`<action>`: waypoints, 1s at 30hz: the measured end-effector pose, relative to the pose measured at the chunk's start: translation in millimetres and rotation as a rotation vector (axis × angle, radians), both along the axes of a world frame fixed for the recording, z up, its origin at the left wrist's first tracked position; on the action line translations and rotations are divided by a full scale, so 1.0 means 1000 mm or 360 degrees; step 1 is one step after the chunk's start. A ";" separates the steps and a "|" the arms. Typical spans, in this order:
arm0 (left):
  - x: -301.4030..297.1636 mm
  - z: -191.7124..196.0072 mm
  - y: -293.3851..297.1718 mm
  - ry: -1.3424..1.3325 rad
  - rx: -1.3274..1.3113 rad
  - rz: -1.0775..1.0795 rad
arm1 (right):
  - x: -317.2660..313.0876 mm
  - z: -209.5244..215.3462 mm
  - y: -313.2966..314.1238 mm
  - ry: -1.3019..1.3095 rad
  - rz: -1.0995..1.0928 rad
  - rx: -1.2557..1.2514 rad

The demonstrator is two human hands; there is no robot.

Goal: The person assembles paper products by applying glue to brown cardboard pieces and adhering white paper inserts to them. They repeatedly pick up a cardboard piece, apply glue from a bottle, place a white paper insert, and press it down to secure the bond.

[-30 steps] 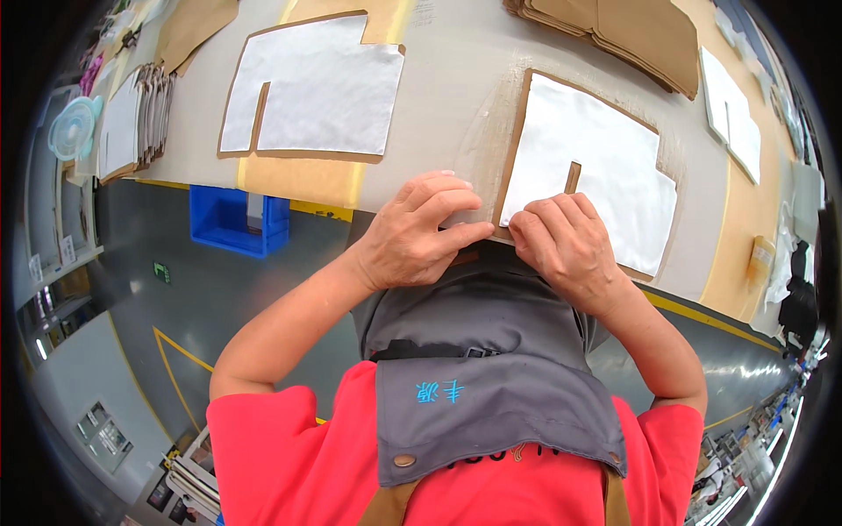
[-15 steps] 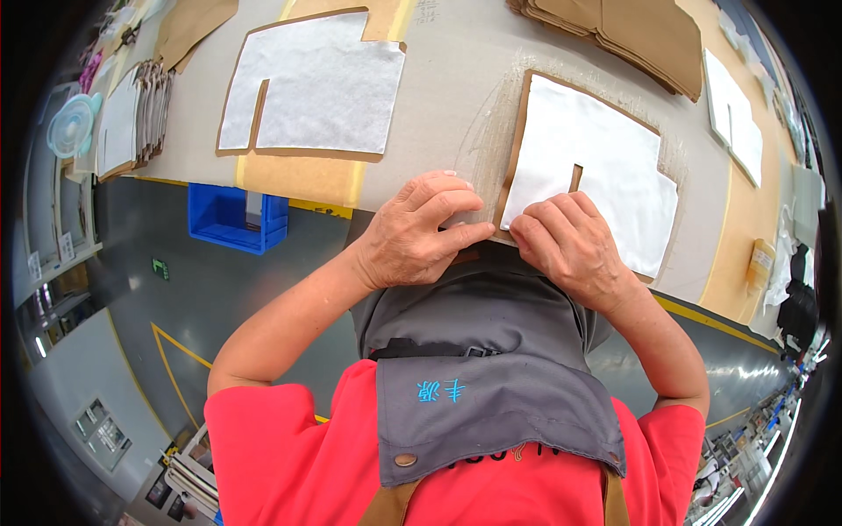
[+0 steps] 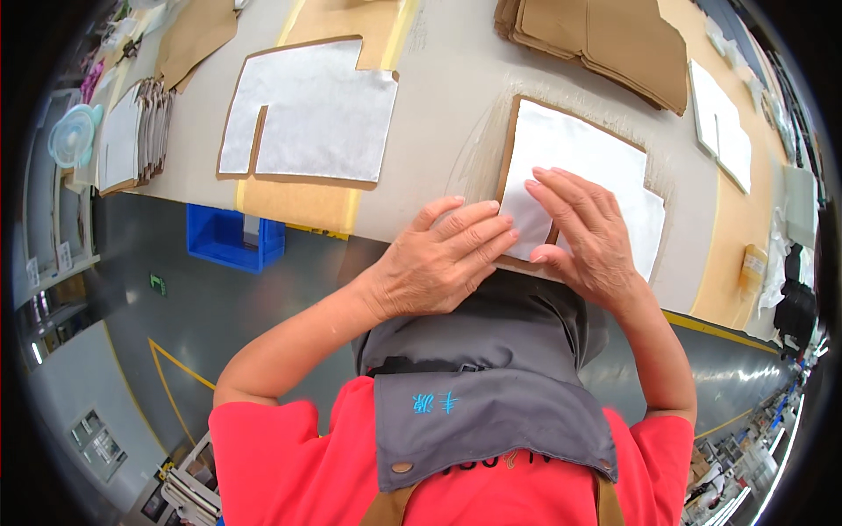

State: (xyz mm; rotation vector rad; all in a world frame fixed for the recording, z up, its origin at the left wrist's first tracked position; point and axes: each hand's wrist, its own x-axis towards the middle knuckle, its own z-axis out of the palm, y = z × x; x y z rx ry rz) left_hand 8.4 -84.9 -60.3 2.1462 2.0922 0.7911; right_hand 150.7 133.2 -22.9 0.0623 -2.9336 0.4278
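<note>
A white sheet (image 3: 588, 140) with a narrow slot lies on a slightly larger brown piece (image 3: 507, 167), whose edge shows as a thin border. My left hand (image 3: 443, 254) rests at the near left corner of these layers, its fingers stretched out and tips on the white sheet. Over the slot lies my right hand (image 3: 586, 230), fingers extended, palm toward the white surface, thumb apart near the front edge. Neither hand holds anything. The right hand covers part of the slot.
Another white-on-brown piece (image 3: 320, 118) lies to the left. Stacked brown pieces (image 3: 605, 44) are at the back right; stacked white-faced pieces (image 3: 132, 136) stand far left. More white sheets (image 3: 721, 127) lie right, near a yellowish bottle (image 3: 752, 267). A blue bin (image 3: 197, 237) is below the table edge.
My right hand has gone from curled fingers at the front edge to spread flat over the slot. My left hand has straightened its fingers and moved onto the sheet's corner. The view has shifted slightly.
</note>
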 end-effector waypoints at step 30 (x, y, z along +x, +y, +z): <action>-0.048 0.008 0.086 -0.0024 0.0119 0.0290 | -0.033 -0.023 0.036 -0.0252 0.0136 0.0143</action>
